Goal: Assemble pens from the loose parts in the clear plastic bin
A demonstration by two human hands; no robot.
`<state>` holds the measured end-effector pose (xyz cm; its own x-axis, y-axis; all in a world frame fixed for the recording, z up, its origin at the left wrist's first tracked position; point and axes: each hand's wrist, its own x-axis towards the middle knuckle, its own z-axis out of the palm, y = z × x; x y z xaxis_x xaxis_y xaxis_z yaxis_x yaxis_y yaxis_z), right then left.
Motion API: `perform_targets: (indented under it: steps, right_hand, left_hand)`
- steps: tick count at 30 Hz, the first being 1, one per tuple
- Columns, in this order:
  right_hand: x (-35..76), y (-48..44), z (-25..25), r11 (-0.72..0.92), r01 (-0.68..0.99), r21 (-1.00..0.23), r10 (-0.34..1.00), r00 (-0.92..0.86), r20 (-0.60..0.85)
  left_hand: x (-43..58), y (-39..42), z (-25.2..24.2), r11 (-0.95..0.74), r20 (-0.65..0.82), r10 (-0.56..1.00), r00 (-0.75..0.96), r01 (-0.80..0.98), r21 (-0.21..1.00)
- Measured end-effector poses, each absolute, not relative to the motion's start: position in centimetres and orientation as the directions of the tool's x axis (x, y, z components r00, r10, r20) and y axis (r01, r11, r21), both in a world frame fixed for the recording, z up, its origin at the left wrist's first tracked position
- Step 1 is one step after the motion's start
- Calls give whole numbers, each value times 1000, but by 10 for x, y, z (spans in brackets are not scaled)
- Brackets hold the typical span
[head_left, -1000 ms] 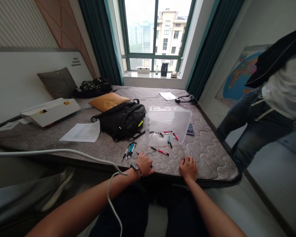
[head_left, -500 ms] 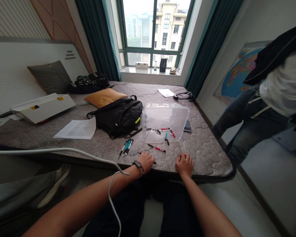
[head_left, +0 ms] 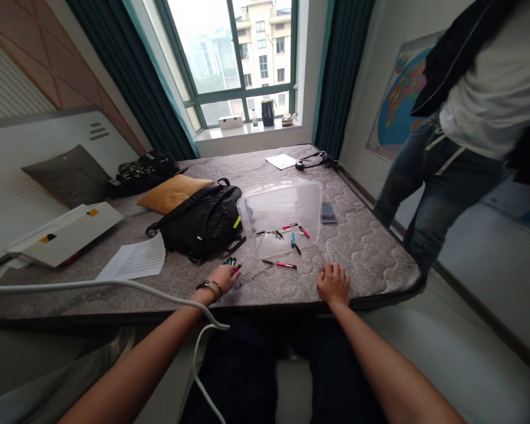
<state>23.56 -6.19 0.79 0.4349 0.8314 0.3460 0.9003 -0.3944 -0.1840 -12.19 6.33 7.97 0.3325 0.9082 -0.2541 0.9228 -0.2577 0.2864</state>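
My left hand [head_left: 224, 277] is closed at the near side of the mattress [head_left: 362, 259], with a pen [head_left: 238, 268] showing red and black at its fingertips. Just beyond these fingers lies a bunch of pens [head_left: 229, 261], mostly covered by the hand. My right hand [head_left: 333, 284] rests on the mattress, fingers curled in, with no object seen in it. Between the hands and a clear plastic box lie a red pen [head_left: 287, 265] and a short black piece [head_left: 267, 261], perhaps a cap. Several pens, red, teal and black, show in or by the clear plastic box [head_left: 282, 197].
A black backpack [head_left: 198, 227], printed paper [head_left: 136, 259] and an orange cushion [head_left: 176, 191] lie to the left. A dark flat object [head_left: 329, 212] is right of the box. A white cable [head_left: 115, 285] crosses in front of my left forearm. Another person [head_left: 477, 118] stands at right.
My left hand has moved left with the pen, from the mattress's front edge to the bunch of pens. My right hand stays on the mattress. The view has tilted and shifted.
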Motion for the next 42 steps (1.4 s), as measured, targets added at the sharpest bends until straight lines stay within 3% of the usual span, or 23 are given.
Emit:
perform_targets:
  steps: [5,13,16,20,24,29,37,42]
  right_hand:
    - [235,-62,10,-398,892,-212,834,449,322]
    - [235,-63,11,-402,886,-232,835,458,305]
    - [235,-64,11,-409,883,-230,837,464,290]
    - [235,-64,12,-409,886,-218,836,460,300]
    - [235,-63,11,-410,887,-211,832,459,313]
    - [234,-63,10,-414,886,-210,830,462,313]
    - [234,-63,10,-412,886,-212,825,462,325]
    - [233,-63,13,-419,880,-223,825,472,312]
  left_hand:
    - [-155,98,79,-83,-282,946,163,958,275]
    - [-175,109,54,94,-147,988,-52,950,298]
    - [-180,93,37,44,-140,990,7,931,361]
    - [-185,66,11,-193,-31,973,229,880,434]
    - [-182,45,-6,-385,25,914,404,850,359]
    - [-168,40,-15,-364,4,929,371,908,209]
    - [-154,46,-15,-368,70,930,362,904,215]
    - [-135,35,6,-344,76,939,336,931,124]
